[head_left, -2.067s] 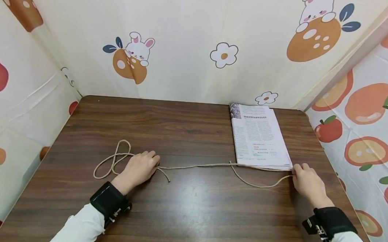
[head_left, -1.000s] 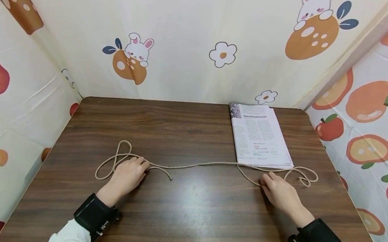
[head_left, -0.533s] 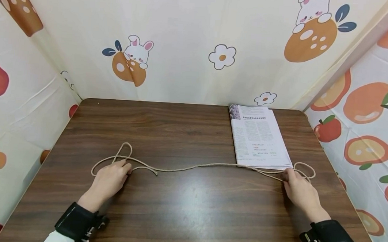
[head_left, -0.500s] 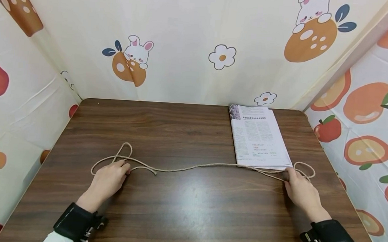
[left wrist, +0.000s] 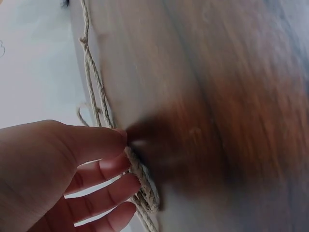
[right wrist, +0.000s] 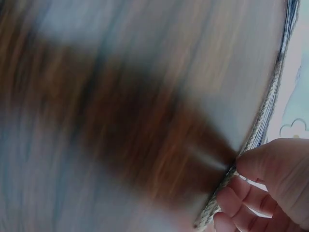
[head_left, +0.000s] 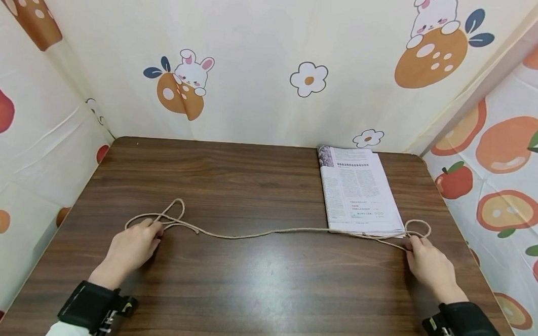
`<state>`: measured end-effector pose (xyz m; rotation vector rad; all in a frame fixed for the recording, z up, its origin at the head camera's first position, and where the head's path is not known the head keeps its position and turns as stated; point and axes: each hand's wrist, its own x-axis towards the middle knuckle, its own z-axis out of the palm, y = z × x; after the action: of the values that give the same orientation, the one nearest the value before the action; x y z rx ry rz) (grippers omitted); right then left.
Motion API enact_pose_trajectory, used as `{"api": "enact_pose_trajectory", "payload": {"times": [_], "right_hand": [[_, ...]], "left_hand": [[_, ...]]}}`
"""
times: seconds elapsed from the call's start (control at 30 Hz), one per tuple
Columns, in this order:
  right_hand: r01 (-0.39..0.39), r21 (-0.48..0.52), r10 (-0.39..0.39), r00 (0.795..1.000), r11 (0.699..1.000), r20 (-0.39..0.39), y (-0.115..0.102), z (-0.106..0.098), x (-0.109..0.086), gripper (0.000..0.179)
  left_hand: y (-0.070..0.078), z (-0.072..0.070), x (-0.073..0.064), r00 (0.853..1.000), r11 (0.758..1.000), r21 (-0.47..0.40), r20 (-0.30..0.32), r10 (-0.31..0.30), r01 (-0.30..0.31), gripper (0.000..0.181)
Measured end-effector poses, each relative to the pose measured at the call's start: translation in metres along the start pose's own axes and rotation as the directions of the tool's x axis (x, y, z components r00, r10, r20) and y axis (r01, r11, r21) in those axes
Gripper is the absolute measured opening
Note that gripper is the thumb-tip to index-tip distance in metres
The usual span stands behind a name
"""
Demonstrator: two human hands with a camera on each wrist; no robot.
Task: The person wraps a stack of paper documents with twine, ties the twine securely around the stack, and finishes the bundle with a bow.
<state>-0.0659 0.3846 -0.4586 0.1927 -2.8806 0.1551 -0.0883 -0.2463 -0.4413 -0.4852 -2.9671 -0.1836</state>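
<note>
Head view shows thin, beige, looped rope (head_left: 275, 232).

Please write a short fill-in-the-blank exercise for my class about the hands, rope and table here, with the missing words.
1. Of the left hand and the right hand, the printed pages lie nearer the ____ one.
2. The number of hands holding the rope is ____.
3. The tabletop is coloured ____.
4. The wristbands are coloured ____.

Missing words: right; two; brown; black.
</note>
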Motion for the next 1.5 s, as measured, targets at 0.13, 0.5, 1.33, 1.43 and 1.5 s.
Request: {"api": "enact_pose_trajectory", "payload": {"times": [0.13,0.5,1.33,1.43,1.5], "right_hand": [[-0.065,0.003,0.064,0.997,0.998,0.039,0.010,-0.003,-0.003,0.016],[-0.247,-0.030,0.248,0.945,0.968,0.214,0.040,-0.015,-0.007,0.013],[0.134,0.054,-0.128,0.986,0.989,-0.107,-0.026,-0.001,0.014,0.028],[0.150,0.046,-0.146,0.986,0.988,-0.085,-0.031,0.003,0.016,0.028],[0.156,0.040,-0.153,0.985,0.987,-0.077,-0.032,0.005,0.018,0.027]], "left_hand": [[-0.005,-0.003,-0.002,0.999,0.999,-0.014,0.012,-0.035,0.036,0.016],[-0.012,-0.008,-0.007,0.993,0.994,-0.005,0.036,-0.112,0.112,0.014],[0.045,-0.003,0.017,0.963,0.981,0.078,-0.189,0.192,-0.180,0.028],[0.050,0.002,0.020,0.968,0.979,0.077,-0.151,0.198,-0.188,0.030],[0.051,0.005,0.022,0.973,0.980,0.074,-0.124,0.193,-0.185,0.029]]}}
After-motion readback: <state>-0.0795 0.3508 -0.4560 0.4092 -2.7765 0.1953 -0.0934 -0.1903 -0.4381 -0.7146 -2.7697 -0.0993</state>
